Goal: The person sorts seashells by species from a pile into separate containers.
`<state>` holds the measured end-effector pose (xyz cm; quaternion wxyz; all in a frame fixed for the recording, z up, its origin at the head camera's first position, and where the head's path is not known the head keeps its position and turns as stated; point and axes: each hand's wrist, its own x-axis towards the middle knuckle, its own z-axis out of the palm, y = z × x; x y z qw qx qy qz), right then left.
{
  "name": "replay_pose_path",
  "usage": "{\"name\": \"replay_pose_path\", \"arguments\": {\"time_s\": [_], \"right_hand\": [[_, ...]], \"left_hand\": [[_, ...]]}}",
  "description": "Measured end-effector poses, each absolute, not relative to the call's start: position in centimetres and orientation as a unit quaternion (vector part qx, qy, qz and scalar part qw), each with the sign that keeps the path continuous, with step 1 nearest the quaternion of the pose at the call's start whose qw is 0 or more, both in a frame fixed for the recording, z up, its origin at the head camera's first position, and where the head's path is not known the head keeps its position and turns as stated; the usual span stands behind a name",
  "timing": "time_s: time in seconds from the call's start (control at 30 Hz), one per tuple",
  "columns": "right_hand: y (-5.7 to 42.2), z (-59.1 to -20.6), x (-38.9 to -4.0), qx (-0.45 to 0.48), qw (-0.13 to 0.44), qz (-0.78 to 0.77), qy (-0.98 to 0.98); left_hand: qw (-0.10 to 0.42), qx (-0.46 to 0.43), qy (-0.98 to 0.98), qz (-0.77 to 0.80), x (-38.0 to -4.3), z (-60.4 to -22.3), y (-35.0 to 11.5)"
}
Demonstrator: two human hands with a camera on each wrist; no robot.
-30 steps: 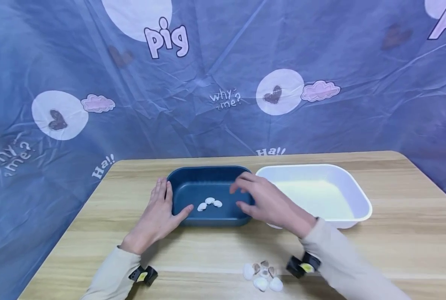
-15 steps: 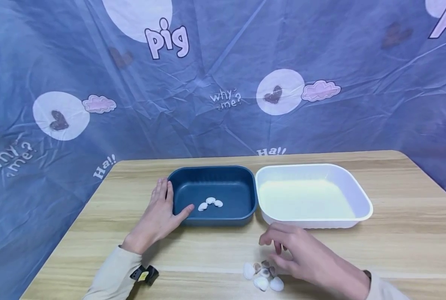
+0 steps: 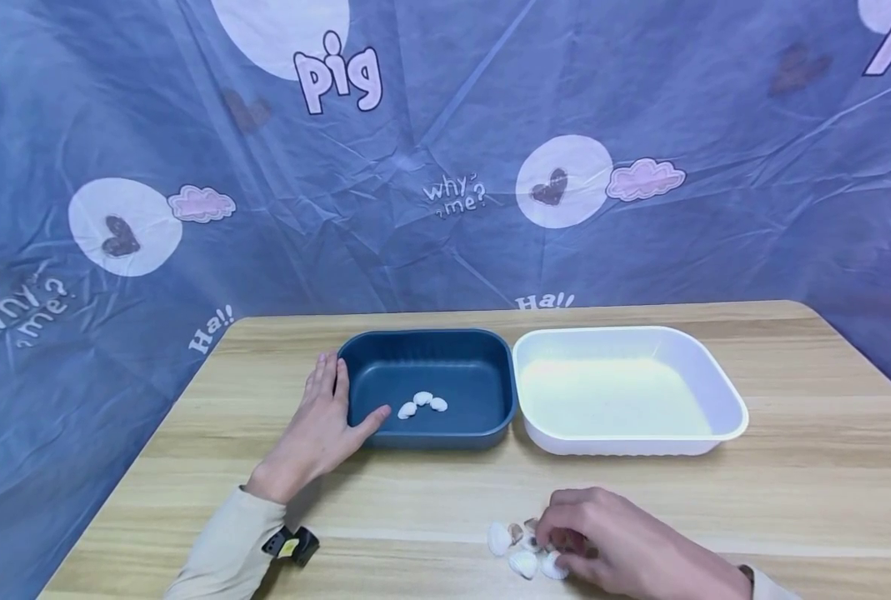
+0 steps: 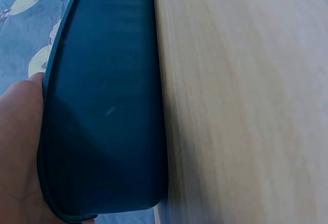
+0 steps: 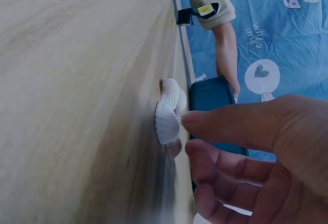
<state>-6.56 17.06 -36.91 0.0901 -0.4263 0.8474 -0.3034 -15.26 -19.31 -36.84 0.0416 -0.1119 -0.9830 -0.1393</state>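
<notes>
Shells (image 3: 523, 563), white and brown, lie clustered toward the near edge of the table (image 3: 415, 500). The right hand (image 3: 618, 540) is at their right side, its grip narrow, thumb and fingers slightly apart with no shell visibly held; pinching one by opposite rims should spare its neighbours. Further back, the left hand (image 3: 321, 432) lies along the left end of the dark blue tray (image 3: 445, 441), thumb over its rim; light pressure there should be enough. Three white shells (image 3: 423, 399) rest inside. Just beside, nearer the table's back right corner, stands the white tray (image 3: 618, 400).
</notes>
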Motion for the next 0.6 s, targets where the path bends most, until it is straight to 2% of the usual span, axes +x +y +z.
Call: {"name": "replay_pose_path", "arguments": {"time_s": [0.17, 0.4, 0.6], "right_hand": [[17.14, -37.01, -6.52, -0.433, 0.092, -0.286, 0.85], [17.21, -36.87, -6.63, -0.425, 0.131, -0.287, 0.849], [17.1, -37.11, -6.57, -0.423, 0.117, -0.274, 0.856]], "left_hand": [[0.041, -0.112, -0.983, -0.14, -15.3, -36.8, -19.33], [0.043, -0.111, -0.983, -0.138, -15.22, -36.81, -19.33], [0.041, -0.111, -0.983, -0.14, -15.21, -36.83, -19.35]]}}
